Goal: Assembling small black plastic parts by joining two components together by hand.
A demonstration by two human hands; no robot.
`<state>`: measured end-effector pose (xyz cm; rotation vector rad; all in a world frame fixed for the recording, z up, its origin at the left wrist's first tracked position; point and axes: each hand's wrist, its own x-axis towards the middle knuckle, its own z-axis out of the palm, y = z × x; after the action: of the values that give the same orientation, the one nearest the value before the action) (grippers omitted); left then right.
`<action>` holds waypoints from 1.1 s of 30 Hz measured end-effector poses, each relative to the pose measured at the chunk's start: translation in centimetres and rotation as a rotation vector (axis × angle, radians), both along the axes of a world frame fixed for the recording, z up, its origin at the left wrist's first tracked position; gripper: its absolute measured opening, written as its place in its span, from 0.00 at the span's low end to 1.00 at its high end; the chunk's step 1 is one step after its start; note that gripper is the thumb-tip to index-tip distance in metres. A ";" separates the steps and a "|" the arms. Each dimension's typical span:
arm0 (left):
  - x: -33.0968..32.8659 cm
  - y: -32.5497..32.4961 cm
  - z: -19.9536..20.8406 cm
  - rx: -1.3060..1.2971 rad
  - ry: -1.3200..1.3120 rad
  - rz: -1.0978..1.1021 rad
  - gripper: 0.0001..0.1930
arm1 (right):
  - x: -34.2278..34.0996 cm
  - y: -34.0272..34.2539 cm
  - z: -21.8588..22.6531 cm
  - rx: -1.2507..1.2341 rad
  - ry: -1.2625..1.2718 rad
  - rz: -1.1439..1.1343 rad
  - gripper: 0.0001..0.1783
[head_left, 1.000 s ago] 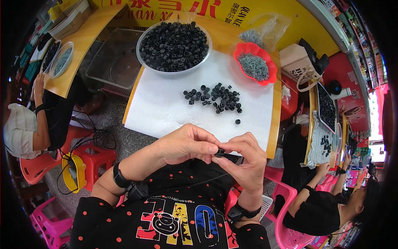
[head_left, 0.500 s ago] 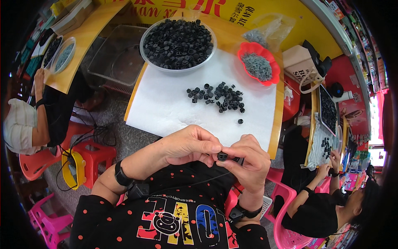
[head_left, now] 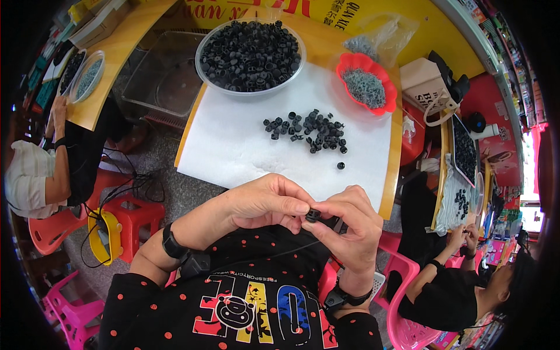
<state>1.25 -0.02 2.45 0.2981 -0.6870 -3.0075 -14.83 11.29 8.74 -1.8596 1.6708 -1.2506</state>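
Observation:
Just above my lap, my left hand point(head_left: 271, 204) and my right hand point(head_left: 354, 224) meet fingertip to fingertip. Between them sits a small round black plastic piece, by its look a cord lock point(head_left: 313, 215). Left thumb and forefinger pinch it from one side, right thumb and forefinger from the other. A loose group of similar black pieces point(head_left: 321, 131) lies on the white sheet point(head_left: 233, 146) beyond my hands, with a single piece point(head_left: 340, 165) nearer to me. Fingers partly cover the held piece, so its underside is hidden.
A clear tub point(head_left: 248, 92) heaped with black parts stands at the table's far left. At the far right, a red scalloped bowl point(head_left: 389, 107) holds small grey metal pieces, likely springs, beside a plastic bag point(head_left: 394, 38). Co-workers sit left and right; a red stool point(head_left: 131, 213) stands left.
The black cord lock has turned and tilted slightly between my fingertips. Both hands stay almost in place. At right, the co-worker's hands have moved slightly.

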 end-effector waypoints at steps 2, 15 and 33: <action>0.1 0.0 -0.3 0.012 0.004 0.007 0.16 | 0.1 0.0 0.1 0.026 -0.020 -0.015 0.19; 0.2 -0.1 -0.1 -0.041 0.069 -0.016 0.10 | 0.0 -0.1 -0.4 -0.050 -0.090 0.074 0.19; 1.5 -0.9 -1.6 0.056 0.099 0.037 0.15 | 1.8 -2.2 -0.1 -0.054 0.058 0.034 0.19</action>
<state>2.76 -0.94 0.90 0.1613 -0.5837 -2.9858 -13.06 9.07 8.61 -1.9656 1.6420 -1.2516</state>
